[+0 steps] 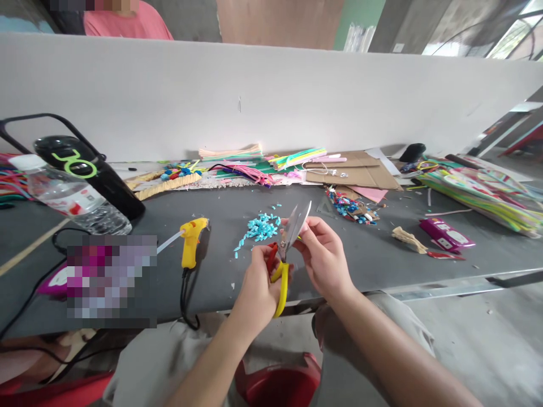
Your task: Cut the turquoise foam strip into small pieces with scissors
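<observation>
My left hand (257,285) is closed round the handles of a pair of scissors (283,282), one red and one yellow. The metal blades point up and away from me, slightly parted. Close beside them, the fingers of my right hand (326,261) are pinched together by the blades. A small yellowish bit shows at those fingertips, but most of it is hidden and I cannot make out what it is. On the grey table (229,206), just beyond the scissors, lies a loose heap of small light-blue pieces (262,227).
Left of the heap lies a yellow glue gun (193,242) with a black cord. A water bottle (80,198) and black flask (91,175) are farther left. Pipe cleaners (299,158) and cardboard (360,169) line the white partition (271,102). A purple box (446,234) sits right.
</observation>
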`<state>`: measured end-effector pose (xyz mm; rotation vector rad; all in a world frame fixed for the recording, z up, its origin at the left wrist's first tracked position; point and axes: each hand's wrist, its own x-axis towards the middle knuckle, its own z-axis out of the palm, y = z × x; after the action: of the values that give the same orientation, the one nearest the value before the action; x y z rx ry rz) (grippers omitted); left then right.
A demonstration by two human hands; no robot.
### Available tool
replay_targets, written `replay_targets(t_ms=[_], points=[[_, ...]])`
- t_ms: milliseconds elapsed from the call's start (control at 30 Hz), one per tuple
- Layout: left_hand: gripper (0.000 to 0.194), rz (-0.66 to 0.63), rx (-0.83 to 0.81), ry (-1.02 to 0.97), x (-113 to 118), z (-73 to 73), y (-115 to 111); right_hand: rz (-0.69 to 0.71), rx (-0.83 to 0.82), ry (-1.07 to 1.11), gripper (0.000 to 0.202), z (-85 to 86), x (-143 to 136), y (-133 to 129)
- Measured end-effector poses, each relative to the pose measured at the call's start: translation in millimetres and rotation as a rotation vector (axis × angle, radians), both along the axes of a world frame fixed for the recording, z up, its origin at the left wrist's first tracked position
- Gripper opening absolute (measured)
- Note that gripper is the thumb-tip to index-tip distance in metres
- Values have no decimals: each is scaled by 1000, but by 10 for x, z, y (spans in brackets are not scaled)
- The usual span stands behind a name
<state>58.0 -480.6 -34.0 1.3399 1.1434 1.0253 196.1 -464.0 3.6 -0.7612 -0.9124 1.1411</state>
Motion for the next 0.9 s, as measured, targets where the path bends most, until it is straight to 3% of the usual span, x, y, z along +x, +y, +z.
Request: replay_targets(t_ms=[200,500,900], points=[[36,7,65,183,-52,9,17,52,-12,44,12,4,10,-7],[34,11,59,203,-99,68,33,64,1,65,11,21,33,0],[35,41,55,116,-62,-26,33,49,24,64,10,-9,20,1]])
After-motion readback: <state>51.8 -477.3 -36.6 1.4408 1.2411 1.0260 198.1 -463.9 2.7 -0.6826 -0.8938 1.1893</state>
